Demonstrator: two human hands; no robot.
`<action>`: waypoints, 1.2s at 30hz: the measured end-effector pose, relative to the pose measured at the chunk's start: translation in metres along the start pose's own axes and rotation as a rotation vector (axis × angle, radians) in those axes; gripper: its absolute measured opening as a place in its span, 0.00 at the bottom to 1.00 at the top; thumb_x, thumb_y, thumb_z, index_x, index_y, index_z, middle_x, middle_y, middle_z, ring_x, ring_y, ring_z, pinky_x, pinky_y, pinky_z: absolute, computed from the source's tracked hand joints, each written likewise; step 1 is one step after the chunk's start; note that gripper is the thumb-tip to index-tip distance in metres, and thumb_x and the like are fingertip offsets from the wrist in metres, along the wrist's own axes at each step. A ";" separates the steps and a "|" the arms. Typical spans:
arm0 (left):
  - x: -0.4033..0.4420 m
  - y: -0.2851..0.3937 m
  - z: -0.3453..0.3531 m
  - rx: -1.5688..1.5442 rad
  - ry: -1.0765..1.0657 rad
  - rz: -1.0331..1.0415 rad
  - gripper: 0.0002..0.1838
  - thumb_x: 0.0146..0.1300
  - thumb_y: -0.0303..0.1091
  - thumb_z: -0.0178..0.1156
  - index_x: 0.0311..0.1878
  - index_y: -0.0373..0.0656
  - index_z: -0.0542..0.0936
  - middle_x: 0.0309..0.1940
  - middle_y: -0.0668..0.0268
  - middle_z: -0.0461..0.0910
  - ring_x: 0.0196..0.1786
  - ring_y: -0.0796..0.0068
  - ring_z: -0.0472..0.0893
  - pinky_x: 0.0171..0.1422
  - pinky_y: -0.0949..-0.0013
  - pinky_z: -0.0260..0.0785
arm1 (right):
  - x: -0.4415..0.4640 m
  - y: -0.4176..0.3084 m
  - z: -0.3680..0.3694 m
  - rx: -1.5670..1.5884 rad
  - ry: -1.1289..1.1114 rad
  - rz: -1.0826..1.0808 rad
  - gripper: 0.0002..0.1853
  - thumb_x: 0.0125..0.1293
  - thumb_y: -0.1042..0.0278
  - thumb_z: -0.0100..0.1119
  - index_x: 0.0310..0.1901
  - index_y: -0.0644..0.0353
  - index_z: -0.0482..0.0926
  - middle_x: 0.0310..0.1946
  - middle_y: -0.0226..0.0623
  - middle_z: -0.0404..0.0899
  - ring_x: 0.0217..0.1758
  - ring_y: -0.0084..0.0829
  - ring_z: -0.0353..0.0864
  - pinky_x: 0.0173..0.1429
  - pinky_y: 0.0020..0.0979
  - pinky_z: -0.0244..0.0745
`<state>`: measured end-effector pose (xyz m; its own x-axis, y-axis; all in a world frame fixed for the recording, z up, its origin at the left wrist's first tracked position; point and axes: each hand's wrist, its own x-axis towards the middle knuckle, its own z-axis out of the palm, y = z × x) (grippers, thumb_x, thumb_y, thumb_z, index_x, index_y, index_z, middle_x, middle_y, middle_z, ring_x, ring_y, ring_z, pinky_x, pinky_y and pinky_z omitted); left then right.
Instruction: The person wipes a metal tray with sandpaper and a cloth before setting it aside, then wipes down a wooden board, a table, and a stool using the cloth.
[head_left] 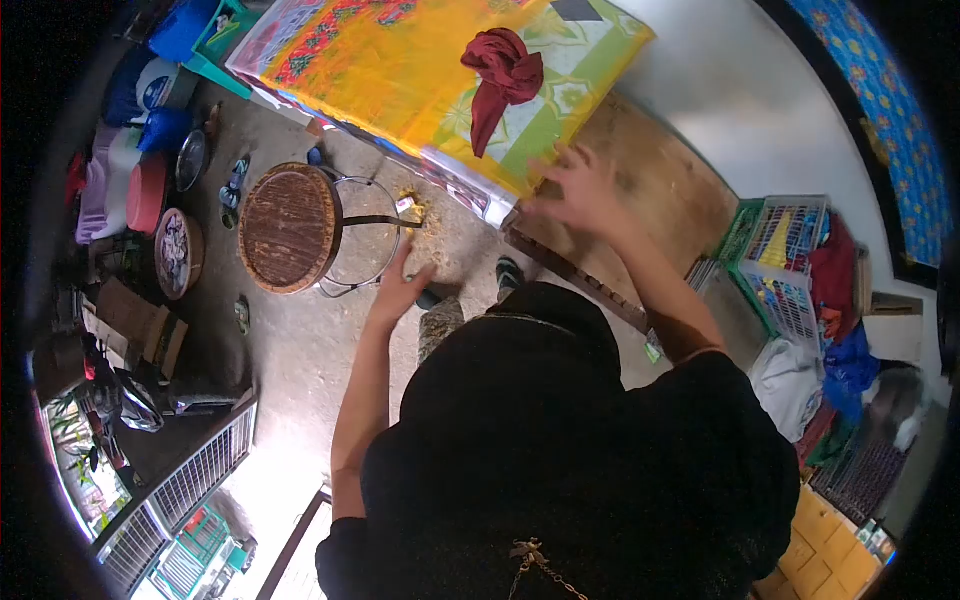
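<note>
A dark red twisted cloth lies knotted on the table, which has a yellow and green patterned cover. My right hand, slightly blurred, is at the table's near right corner with its fingers spread. Whether it touches the cover I cannot tell. Lower and to the left, my left hand hangs over the floor with fingers apart and nothing in it. It is nearest to a round wooden stool with a metal ring frame.
Basins and a bowl of contents line the left side, beside cardboard boxes. Plastic crates and piled clothes stand at right. A metal gate is at lower left. Small litter lies on the concrete floor near the stool.
</note>
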<state>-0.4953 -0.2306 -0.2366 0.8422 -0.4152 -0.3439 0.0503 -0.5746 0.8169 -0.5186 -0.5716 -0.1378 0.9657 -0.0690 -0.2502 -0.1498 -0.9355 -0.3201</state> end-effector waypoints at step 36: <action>0.002 0.175 0.102 0.645 -0.664 1.128 0.11 0.61 0.43 0.57 0.42 0.65 0.86 0.68 0.65 0.67 0.78 0.54 0.52 0.74 0.29 0.38 | -0.160 0.028 -0.001 0.088 -0.261 -0.017 0.11 0.52 0.58 0.63 0.30 0.57 0.81 0.41 0.36 0.80 0.50 0.43 0.77 0.52 0.42 0.74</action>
<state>-0.5400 -0.4038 -0.1420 -0.1358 -0.9902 0.0331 -0.8509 0.1337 0.5081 -0.6769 -0.5870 -0.1062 0.8829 0.0489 -0.4671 -0.1628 -0.9010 -0.4020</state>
